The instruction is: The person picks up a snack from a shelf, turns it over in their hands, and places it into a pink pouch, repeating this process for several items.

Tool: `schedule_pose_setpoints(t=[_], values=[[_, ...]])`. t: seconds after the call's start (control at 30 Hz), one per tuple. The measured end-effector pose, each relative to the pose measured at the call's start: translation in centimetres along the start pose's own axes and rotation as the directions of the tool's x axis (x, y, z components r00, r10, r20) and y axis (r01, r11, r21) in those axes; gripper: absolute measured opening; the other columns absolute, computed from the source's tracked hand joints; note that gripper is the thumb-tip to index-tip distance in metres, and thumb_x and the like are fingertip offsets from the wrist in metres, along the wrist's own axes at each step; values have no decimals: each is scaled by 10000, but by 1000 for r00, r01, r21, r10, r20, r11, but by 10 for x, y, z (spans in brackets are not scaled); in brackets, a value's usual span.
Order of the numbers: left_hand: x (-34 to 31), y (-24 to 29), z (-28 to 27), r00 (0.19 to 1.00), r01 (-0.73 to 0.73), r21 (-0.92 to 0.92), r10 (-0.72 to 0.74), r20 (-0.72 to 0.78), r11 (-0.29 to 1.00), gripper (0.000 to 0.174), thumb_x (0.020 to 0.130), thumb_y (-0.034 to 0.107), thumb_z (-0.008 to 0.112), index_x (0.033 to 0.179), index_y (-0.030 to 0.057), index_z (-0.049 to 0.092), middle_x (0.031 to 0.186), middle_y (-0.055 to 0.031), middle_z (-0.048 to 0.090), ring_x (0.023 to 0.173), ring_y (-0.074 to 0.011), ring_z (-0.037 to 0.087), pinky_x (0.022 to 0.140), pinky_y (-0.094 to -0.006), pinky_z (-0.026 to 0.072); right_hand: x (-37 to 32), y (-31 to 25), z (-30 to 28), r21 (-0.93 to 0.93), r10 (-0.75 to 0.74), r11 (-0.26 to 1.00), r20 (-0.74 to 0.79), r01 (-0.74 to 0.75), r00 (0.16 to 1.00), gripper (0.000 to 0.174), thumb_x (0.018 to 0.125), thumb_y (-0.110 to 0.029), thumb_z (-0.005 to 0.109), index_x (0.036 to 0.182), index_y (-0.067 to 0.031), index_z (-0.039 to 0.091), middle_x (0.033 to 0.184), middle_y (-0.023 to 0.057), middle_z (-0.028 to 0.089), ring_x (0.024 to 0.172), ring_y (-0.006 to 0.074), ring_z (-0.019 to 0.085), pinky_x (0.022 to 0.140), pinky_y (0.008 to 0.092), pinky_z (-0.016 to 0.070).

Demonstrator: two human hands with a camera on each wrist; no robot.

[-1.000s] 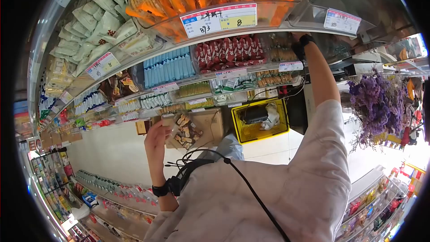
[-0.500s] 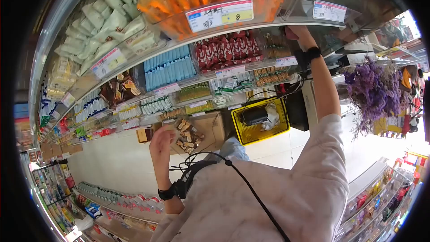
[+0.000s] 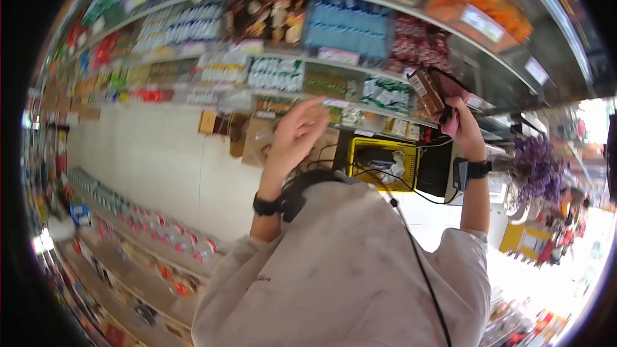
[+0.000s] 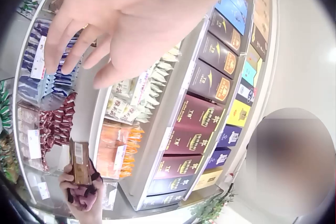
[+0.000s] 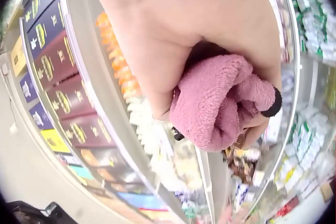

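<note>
My right hand [image 3: 468, 132] is held in front of the right end of the shelves, gripping a pink cloth [image 5: 210, 98] together with a brown box [image 3: 425, 93]. The cloth is bunched and folded in the palm and has a black edge. A white barcode label shows on the box in the left wrist view, where fingers curl round its side. My left hand [image 3: 295, 135] is raised before the lower shelves with nothing in it. Its fingers are loosely bent and spread in the left wrist view, overlapping the packets behind.
Shelf bins hold blue packets [image 3: 347, 26], dark red packets [image 3: 418, 42] and orange-wrapped snacks [image 3: 479, 3]. A yellow basket [image 3: 352, 154] with a black item and white bag stands below. Purple dried flowers [image 3: 540, 167] are at the right. Stacked boxes [image 4: 194, 121] line another shelf.
My right hand has come down and out of the upper right shelf with the brown box and cloth. My left hand has risen towards the shelves. The head view has shifted.
</note>
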State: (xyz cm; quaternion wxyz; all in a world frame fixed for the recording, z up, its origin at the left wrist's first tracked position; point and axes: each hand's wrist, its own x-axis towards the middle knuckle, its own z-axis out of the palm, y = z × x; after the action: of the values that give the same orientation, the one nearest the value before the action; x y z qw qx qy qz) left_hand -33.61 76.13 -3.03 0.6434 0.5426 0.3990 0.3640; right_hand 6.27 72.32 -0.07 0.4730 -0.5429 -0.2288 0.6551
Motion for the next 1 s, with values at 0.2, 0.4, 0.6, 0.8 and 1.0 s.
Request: schedule_pose_setpoints(t=[0.2, 0.4, 0.6, 0.8, 1.0], values=[[-22, 21, 3, 983, -177, 62, 179, -27, 982, 738, 864, 48, 768, 1497, 54, 387, 1287, -133, 562, 1075, -164, 610, 858, -285, 528, -11, 30, 145, -104, 166, 983, 190, -149, 968, 393, 910, -171, 652, 1271, -36, 575, 1106, 62, 649, 928, 162, 637, 814, 297, 512], [-26, 2, -23, 979, -183, -158, 166, -116, 970, 366, 880, 38, 752, 1196, -19, 575, 1036, -55, 675, 920, -100, 648, 739, -242, 536, 6, 64, 192, -161, -48, 983, 251, 91, 967, 484, 985, -254, 644, 1393, -25, 522, 1349, 31, 574, 1221, 114, 522, 1056, 274, 394], [-34, 10, -32, 938, -234, -275, 143, -315, 933, 304, 856, 70, 788, 1083, -11, 602, 883, -41, 690, 708, -48, 627, 576, -186, 491, 8, 71, 220, -235, -258, 917, 269, 323, 928, 520, 983, -235, 665, 1431, -30, 496, 1312, 6, 586, 1177, 77, 526, 1016, 255, 398], [-34, 10, -53, 911, -231, -186, 145, -386, 955, 267, 842, 88, 804, 1020, -12, 632, 828, -36, 687, 654, -38, 609, 534, -195, 495, 10, 68, 224, -303, -185, 902, 373, 308, 909, 366, 912, -73, 729, 1249, -12, 600, 981, 9, 650, 802, 85, 605, 720, 257, 479], [-36, 12, -59, 942, -174, -317, 64, -328, 932, 313, 877, 125, 780, 1101, -6, 604, 889, -32, 674, 749, -65, 631, 583, -219, 515, -2, 51, 235, -200, -146, 953, 357, 228, 923, 191, 928, -116, 710, 1080, -27, 637, 853, 41, 668, 747, 129, 636, 678, 272, 504]])
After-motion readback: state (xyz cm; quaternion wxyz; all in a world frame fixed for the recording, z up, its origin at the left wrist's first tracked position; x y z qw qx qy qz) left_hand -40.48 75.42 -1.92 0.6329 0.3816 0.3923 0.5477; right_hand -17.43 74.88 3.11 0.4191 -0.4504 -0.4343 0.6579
